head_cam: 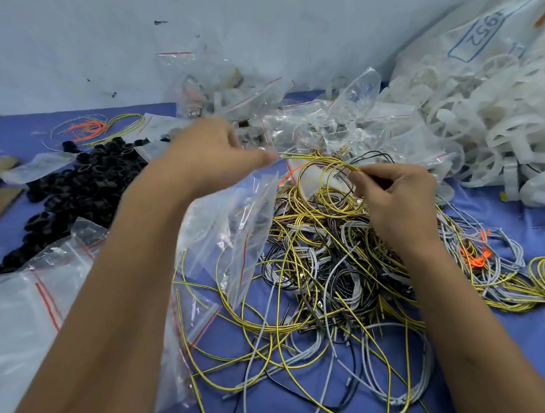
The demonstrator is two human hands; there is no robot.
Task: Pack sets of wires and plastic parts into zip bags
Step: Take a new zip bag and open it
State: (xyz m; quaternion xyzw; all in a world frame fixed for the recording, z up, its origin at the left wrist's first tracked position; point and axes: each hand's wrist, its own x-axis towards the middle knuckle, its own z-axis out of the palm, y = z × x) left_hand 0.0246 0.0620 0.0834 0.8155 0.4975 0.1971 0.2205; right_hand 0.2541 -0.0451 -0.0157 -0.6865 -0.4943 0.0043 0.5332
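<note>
- While the left hand (210,149) pinches a zip bag (230,222) hanging open mid-desk, handy for filling
- right hand (392,199) fingers pinch coiled yellow wires (328,184) just beside, above the wire pile (340,277)

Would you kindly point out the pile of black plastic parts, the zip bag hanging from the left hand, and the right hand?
pile of black plastic parts (87,178), head view, middle of the heap.
zip bag (233,235), head view, clear middle panel.
right hand (395,199), head view, back of the hand.
</note>
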